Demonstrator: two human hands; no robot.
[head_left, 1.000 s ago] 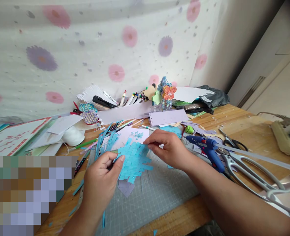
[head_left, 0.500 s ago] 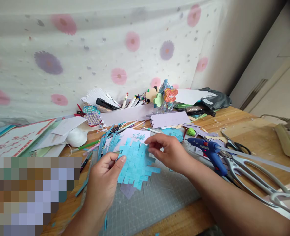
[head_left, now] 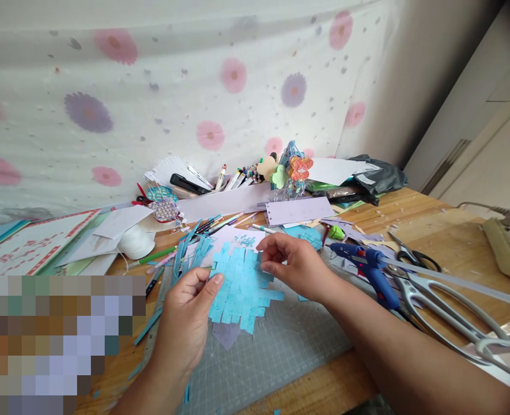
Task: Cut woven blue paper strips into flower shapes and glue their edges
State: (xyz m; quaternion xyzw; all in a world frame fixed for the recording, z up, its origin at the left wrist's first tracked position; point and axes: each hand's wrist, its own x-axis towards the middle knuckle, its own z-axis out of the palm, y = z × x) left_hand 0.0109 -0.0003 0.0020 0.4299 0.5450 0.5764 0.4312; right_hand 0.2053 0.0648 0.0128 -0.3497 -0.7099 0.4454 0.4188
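Note:
Thumb and fingers of my left hand [head_left: 192,302] pinch the left edge of a woven blue paper sheet [head_left: 240,288], held tilted above the cutting mat. Its interlaced strips have uneven, loose ends on every side. At the sheet's upper right edge, my right hand [head_left: 295,265] has its thumb and curled forefinger closed on the paper; the exact contact is partly hidden. A purple paper piece [head_left: 226,334] pokes out beneath the weave. Behind it lies a lilac sheet with small blue cut bits [head_left: 244,239]. Loose blue strips [head_left: 189,253] are heaped beyond my left hand.
Under the work is a grey cutting mat [head_left: 263,369] on a wooden table. To the right lie a blue glue gun [head_left: 362,262], large metal-handled scissors [head_left: 436,305] and smaller black scissors [head_left: 410,253]. A white thread spool [head_left: 136,241] stands left; markers [head_left: 237,178] line the back.
Both hands and the woven sheet have shifted very slightly to the right in view. The grip of my left hand looks the same.

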